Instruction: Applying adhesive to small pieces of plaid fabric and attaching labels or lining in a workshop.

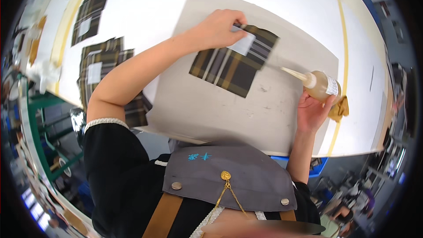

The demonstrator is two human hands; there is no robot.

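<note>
Now I see my left hand (pixel 218 28) pinching the plaid patch (pixel 231 61) at its far corner, while my right hand (pixel 313 110) grips the glue bottle (pixel 319 86), nozzle aimed leftward at that patch.

The plaid piece (pixel 233 59) is woven cloth, matt, with a smooth pale paper-like label (pixel 243 44) on it. Under it lies a grey board (pixel 246 105), matt and scuffed with dark marks. Right of the board, the squeeze bottle (pixel 320 84) is translucent, slightly glossy plastic holding amber liquid. The table (pixel 150 4) beyond the board looks smooth and white. Left of the board, more plaid pieces (pixel 102 59) are the same matt cloth.
</note>
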